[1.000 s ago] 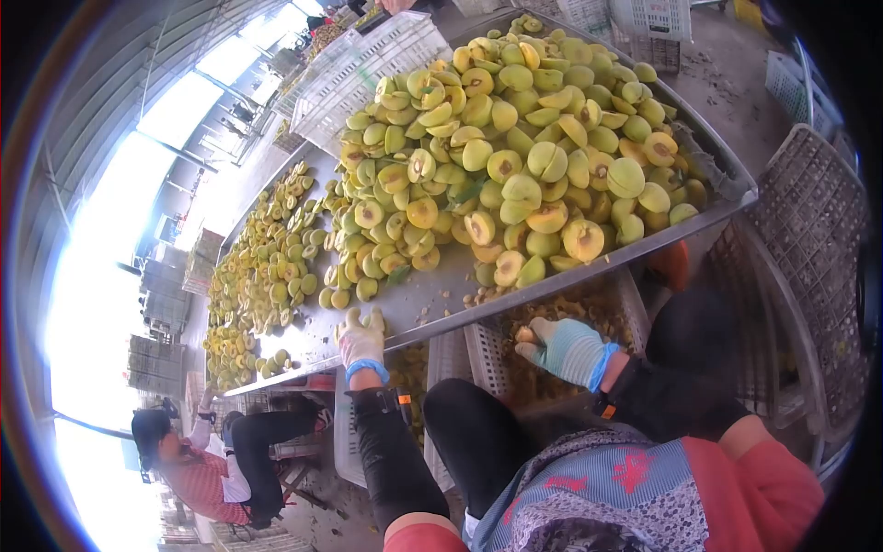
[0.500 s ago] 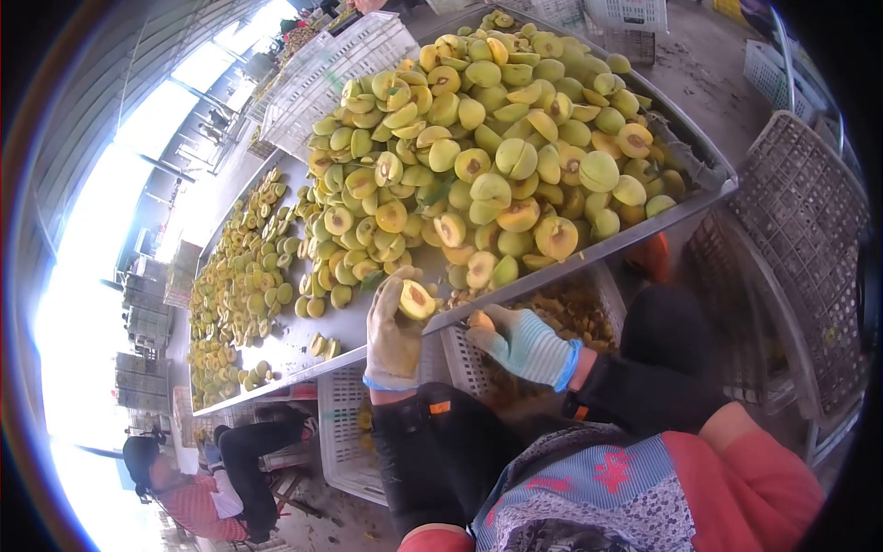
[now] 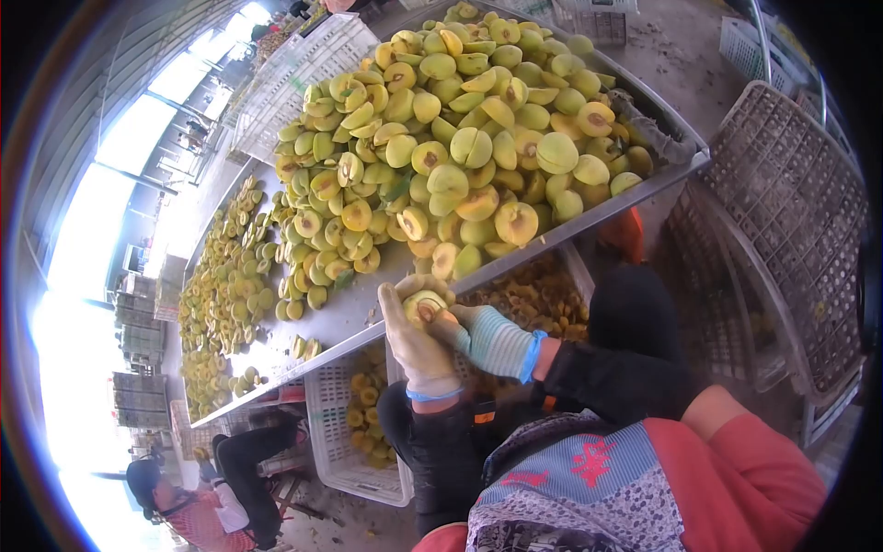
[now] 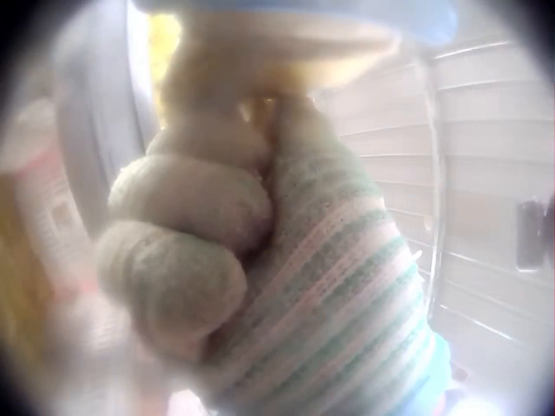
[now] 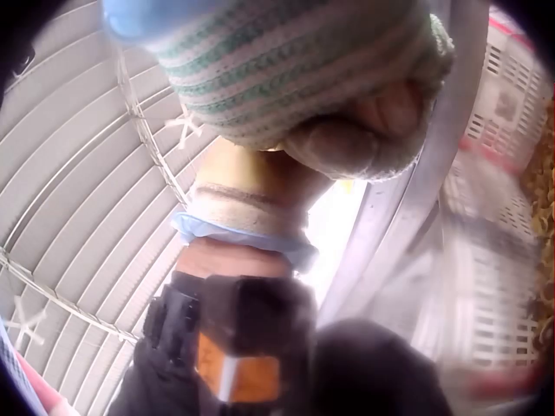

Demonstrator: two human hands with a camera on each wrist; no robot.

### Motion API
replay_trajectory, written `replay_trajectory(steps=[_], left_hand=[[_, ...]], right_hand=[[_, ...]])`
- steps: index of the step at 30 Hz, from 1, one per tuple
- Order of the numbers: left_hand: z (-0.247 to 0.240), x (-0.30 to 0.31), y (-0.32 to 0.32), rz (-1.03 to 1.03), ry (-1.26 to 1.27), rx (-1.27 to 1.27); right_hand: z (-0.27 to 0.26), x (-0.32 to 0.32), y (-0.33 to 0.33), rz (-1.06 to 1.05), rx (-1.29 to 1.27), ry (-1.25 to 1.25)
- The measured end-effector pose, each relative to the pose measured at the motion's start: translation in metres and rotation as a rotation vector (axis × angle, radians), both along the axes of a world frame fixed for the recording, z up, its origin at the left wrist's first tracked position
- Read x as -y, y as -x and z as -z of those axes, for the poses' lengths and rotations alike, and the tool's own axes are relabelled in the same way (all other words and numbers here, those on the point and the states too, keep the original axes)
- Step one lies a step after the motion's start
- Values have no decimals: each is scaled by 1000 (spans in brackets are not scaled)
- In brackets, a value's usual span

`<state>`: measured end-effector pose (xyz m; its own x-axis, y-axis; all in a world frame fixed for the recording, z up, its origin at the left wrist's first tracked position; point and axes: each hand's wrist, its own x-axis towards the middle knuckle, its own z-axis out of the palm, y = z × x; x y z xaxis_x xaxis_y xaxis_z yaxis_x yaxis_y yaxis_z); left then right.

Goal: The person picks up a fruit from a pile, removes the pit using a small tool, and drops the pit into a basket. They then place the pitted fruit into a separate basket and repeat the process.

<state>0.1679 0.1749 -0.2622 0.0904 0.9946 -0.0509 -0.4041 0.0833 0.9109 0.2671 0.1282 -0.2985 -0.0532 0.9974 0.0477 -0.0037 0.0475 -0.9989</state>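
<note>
In the head view the gloved left hand (image 3: 418,345) grips a halved green-yellow fruit (image 3: 425,305), cut face up, just in front of the metal table's edge. Against that cut face the right hand (image 3: 497,340), in a striped glove, presses its thumb and fingers; its fingers are curled. Both wrist views show the hands touching: the striped right hand (image 4: 321,286) beside curled pale fingers in the left wrist view, and the left hand (image 5: 247,199) below the striped right hand (image 5: 303,78) in the right wrist view. What the right fingers enclose is partly hidden.
A big heap of halved fruit (image 3: 451,138) covers the metal table (image 3: 345,342). Below its edge stand a white crate (image 3: 345,432) with fruit pieces and another holding brown bits (image 3: 538,290). Grey crates (image 3: 791,193) lean at the right. Another person (image 3: 198,515) sits at the lower left.
The left hand has gone from the table edge to a grip on a halved fruit, and has come together with the right hand. The head view has shifted.
</note>
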Motion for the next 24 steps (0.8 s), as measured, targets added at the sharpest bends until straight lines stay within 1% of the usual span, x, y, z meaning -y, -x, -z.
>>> replay_trajectory(steps=[2, 4, 5, 7, 10, 11, 13, 14, 15, 16, 17, 19, 20, 23, 24], left_hand=[[-4, 5, -4, -92, 2, -59], [-9, 8, -2, -72, -9, -179], [-11, 9, -2, -61, -15, -237], [-13, 13, -3, -69, 5, -247], [-12, 13, 4, -48, -33, -256], [-11, 11, 3, -20, -67, -242], [-10, 15, -2, -88, 6, -8], [-3, 15, -4, -154, -7, -53], [8, 13, 3, -116, -105, -145], [7, 14, 2, -122, -129, -228], [3, 16, 2, -137, -149, -315], [-7, 18, -1, -149, -115, -340], [-10, 17, -2, -157, -100, -355], [-7, 11, 2, -76, -46, -382], [-6, 8, 6, -22, -24, -365]], right_hand=[[0, 1, 2, -22, 40, 32], [-7, 2, -2, -73, 134, 78], [-3, 1, 0, -65, 123, 75], [12, 1, 7, -45, 99, 74], [12, 1, 9, -85, -134, 117], [10, 1, 5, -97, -87, 65], [17, 1, 14, -79, -269, 62], [10, 1, 15, -106, -368, 192], [5, 5, 18, -137, -478, 329], [20, -2, 17, -210, -331, 319], [22, -7, 13, -282, -185, 299], [29, -8, 6, -358, 28, 85], [24, 0, 7, -230, -61, 125], [43, -4, 12, -290, -82, 131], [-39, 17, -26, -414, -167, 601]])
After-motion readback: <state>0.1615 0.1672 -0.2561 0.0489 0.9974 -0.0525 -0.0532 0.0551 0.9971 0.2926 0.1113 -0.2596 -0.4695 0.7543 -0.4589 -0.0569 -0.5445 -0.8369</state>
